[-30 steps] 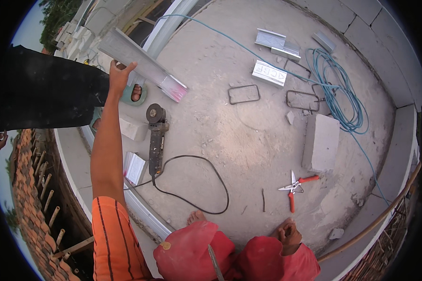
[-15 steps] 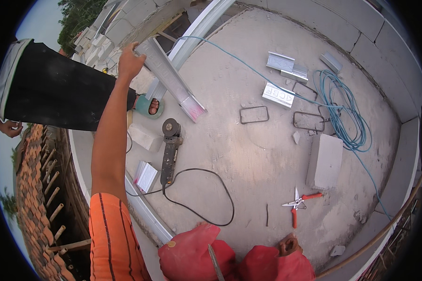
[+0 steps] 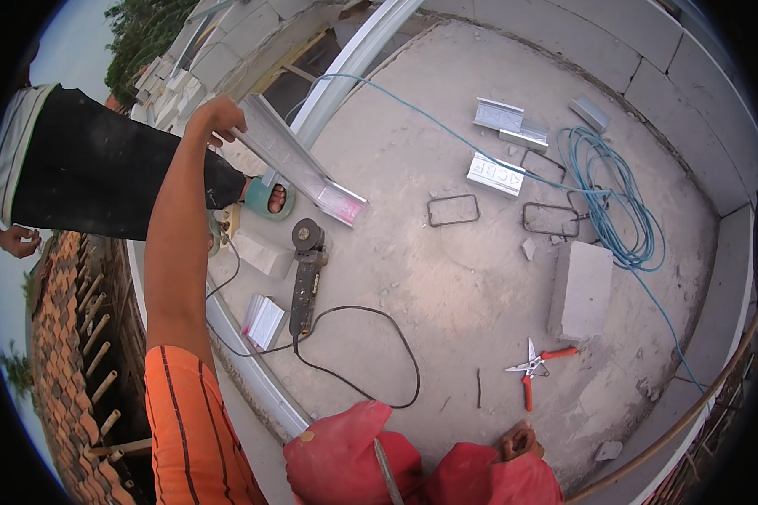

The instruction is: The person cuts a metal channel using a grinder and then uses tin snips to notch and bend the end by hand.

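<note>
My left hand [image 3: 216, 119] reaches out on the left, its fingers closed over the upper edge of a long silver metal channel [image 3: 285, 151]. The channel slants down to the right, and its lower end, marked pink, is by the floor. Below it lies an angle grinder [image 3: 306, 278] with its disc up and a black cord [image 3: 400, 337] looping away. A short channel offcut [image 3: 264, 321] lies left of the grinder. My right hand is out of view; red-trousered knees [image 3: 354, 450] show at the bottom.
Another person's sandalled foot [image 3: 271, 198] stands close beside the channel. Red-handled snips [image 3: 531, 368], a grey block [image 3: 581, 290], bent wire frames [image 3: 453, 210], channel pieces [image 3: 495, 174] and a coiled blue hose or cable [image 3: 623, 202] lie on the concrete. Low block walls [image 3: 581, 38] border the floor.
My left hand has shifted left and a little lower in the picture. The channel's upper end has moved with it, slightly left and down. The grinder and snips lie as before.
</note>
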The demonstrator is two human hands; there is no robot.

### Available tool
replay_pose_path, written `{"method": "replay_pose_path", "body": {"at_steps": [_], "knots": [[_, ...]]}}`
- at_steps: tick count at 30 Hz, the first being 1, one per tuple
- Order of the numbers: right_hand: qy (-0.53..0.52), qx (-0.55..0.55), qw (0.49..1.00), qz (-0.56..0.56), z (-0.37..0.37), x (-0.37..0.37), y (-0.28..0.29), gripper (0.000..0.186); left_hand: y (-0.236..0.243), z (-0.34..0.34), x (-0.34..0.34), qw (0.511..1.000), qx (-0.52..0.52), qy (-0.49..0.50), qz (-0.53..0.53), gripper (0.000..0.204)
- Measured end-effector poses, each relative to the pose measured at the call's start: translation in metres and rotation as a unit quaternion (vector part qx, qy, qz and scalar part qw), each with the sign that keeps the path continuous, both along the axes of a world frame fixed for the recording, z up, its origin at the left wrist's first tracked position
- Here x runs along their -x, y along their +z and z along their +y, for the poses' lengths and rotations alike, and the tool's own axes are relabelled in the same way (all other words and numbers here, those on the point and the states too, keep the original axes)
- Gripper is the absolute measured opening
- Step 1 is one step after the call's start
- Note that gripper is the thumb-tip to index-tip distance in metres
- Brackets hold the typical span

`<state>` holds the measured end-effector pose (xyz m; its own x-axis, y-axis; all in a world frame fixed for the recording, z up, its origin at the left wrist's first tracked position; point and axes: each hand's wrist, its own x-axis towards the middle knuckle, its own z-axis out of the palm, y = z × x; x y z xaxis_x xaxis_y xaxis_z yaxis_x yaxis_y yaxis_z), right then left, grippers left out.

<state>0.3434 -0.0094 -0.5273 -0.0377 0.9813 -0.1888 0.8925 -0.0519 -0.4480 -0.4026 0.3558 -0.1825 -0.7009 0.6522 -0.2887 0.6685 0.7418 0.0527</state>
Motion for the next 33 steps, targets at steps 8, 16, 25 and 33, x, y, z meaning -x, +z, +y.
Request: {"method": "replay_pose_path", "body": {"at_steps": [8, 16, 25, 33], "knots": [[-0.017, -0.004, 1.000, 0.000, 0.006, 0.005, 0.007, 0.033, -0.004, -0.004, -0.004, 0.998, 0.041, 0.009, 0.051, 0.022], [-0.042, -0.030, 0.999, -0.006, 0.012, 0.025, 0.032, 0.032, -0.002, -0.013, 0.014, 0.994, -0.039, 0.034, -0.101, 0.043], [-0.065, 0.020, 0.994, 0.081, 0.004, 0.003, 0.010, 0.029, -0.018, -0.019, 0.007, 0.992, -0.068, -0.089, 0.062, 0.051], [-0.032, 0.006, 0.999, -0.006, 0.011, 0.021, 0.030, 0.030, -0.006, -0.011, 0.011, 0.993, -0.096, -0.060, -0.022, 0.043]]}}
